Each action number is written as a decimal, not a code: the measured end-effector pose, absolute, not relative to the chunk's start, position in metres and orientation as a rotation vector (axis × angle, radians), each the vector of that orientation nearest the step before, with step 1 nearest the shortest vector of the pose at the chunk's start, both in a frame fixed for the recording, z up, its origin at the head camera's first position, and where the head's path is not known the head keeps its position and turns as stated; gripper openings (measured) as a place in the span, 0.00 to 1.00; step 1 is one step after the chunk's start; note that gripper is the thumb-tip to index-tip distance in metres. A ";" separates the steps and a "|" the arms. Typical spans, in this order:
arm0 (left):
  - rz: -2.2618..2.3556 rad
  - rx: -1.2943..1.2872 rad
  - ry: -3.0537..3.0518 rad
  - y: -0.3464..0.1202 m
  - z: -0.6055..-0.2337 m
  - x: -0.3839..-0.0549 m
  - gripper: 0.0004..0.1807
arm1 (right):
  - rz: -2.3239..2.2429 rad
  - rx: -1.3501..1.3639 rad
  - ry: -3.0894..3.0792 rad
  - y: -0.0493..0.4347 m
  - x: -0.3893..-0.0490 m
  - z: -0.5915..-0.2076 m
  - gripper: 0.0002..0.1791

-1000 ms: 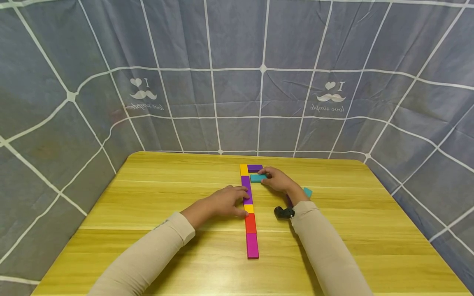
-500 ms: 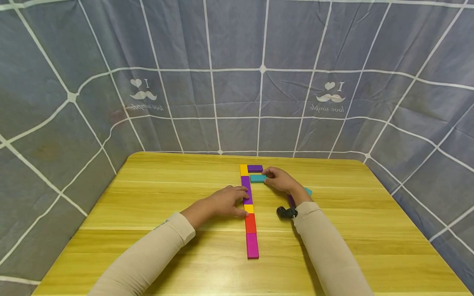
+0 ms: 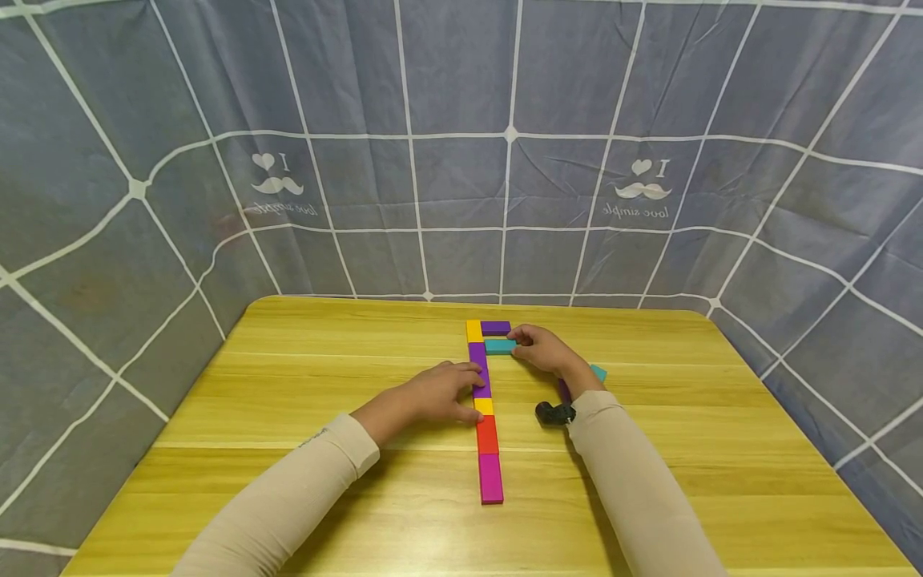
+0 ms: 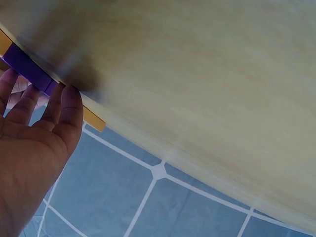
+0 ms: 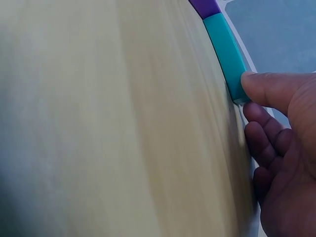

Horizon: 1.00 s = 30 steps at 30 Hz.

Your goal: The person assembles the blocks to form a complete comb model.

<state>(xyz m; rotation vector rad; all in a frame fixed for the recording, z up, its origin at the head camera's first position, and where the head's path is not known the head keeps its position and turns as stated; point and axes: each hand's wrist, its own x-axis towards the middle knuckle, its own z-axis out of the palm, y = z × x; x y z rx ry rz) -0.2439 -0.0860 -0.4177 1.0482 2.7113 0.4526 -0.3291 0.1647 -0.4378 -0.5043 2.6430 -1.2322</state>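
Note:
A row of flat coloured blocks runs away from me on the table. It has a magenta block [image 3: 491,479], a red block [image 3: 487,435], a yellow block [image 3: 484,406], a purple stretch [image 3: 477,353] and another yellow block [image 3: 473,330]. My left hand [image 3: 441,391] rests its relaxed fingertips on the purple stretch, its thumb by the nearer yellow block. My right hand [image 3: 546,353] pinches the right end of a teal block [image 3: 499,347], whose left end meets the purple stretch. In the right wrist view, the thumb [image 5: 271,89] presses on the teal block's end.
Another purple block [image 3: 495,328] lies beyond the teal one, extending right from the far yellow block. Partly hidden behind my right wrist are a second teal block [image 3: 598,373] and a purple piece [image 3: 565,390]. A grey checked curtain [image 3: 461,184] surrounds the wooden table [image 3: 324,344].
The teal block has shifted slightly left, against the purple stretch. My right fingers drew back a little to the right, then returned to its end. The left hand stayed in place.

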 end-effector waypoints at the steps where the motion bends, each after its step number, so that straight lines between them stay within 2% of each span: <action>1: 0.453 1.048 2.711 -0.086 -0.418 -0.244 0.32 | -1.231 -0.507 2.645 0.164 -0.329 -0.438 0.15; 30: 0.449 1.043 2.713 -0.084 -0.418 -0.243 0.32 | -1.273 -0.498 2.644 0.160 -0.328 -0.439 0.16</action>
